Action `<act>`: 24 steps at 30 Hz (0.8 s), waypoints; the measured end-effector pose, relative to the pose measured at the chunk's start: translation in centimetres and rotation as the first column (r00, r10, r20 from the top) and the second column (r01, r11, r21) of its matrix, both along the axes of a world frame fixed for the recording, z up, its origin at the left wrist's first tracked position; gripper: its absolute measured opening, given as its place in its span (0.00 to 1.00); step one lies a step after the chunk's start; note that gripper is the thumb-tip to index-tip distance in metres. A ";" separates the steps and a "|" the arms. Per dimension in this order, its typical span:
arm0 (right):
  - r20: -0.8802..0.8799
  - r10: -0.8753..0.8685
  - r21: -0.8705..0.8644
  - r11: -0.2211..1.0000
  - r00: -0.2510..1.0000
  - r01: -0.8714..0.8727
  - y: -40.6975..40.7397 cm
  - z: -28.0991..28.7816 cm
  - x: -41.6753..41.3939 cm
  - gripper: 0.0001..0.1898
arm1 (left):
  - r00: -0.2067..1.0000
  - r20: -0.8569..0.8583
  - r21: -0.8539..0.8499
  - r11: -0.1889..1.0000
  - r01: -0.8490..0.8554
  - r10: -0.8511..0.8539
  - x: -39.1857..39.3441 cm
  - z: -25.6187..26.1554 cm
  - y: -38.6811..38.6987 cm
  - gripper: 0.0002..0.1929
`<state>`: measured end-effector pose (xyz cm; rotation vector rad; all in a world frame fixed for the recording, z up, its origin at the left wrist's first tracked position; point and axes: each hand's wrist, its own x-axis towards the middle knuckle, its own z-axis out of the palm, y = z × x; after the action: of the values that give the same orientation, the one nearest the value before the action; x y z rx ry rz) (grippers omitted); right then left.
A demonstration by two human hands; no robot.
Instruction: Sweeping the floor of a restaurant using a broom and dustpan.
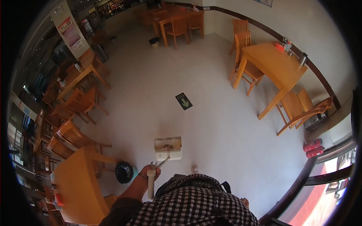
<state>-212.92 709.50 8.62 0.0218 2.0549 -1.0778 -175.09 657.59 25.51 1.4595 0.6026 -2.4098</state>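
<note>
My left hand (145, 169) grips the pale handle (151, 180) of a long-handled dustpan. The white dustpan (169, 155) rests on the light floor in front of me, with dark debris (168, 146) inside its open tray. Left of that hand stands a waste bin lined with a black bag (124, 172). At my right side, past the checked shirt, only a small patch of what looks like my right hand (245, 202) shows. Its fingers and anything in them are hidden by my body.
Wooden tables (79, 186) and chairs (75, 134) line the left. Another table (277, 63) with chairs stands along the right wall. Two red fire extinguishers (314, 148) are near the window. A dark arrow sticker (183, 101) marks the floor; a second bin (154, 42) is farther back.
</note>
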 end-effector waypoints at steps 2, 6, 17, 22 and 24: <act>0.230 -0.331 -0.106 0.926 0.915 0.361 -4.1 0.7 -2.6 0.07 | 0.995 -0.080 0.005 0.998 -0.062 0.062 -3.0 1.0 -4.3 0.09; 0.675 -0.666 -0.040 0.396 0.317 0.918 -15.2 1.9 -8.1 0.06 | 0.994 -0.106 0.038 0.999 -0.036 0.040 -8.5 1.4 -12.4 0.09; 0.769 -0.534 -0.033 0.515 0.351 0.857 -49.4 3.7 -28.0 0.09 | 0.946 -0.217 0.198 0.960 -0.199 0.241 -23.0 1.0 -36.0 0.09; 0.754 -0.609 0.106 0.481 0.245 0.870 -66.8 4.5 -35.9 0.07 | 0.905 -0.256 0.191 0.935 -0.298 0.341 -27.4 3.3 -44.6 0.12; 0.745 -0.584 0.079 0.557 0.322 0.827 -73.1 4.4 -37.8 0.06 | 0.915 -0.218 0.159 0.937 -0.311 0.340 -28.8 2.7 -48.2 0.12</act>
<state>-250.75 636.43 13.05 1.1509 1.0539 -1.5986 -203.90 609.42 28.17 1.0084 0.9794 -2.3281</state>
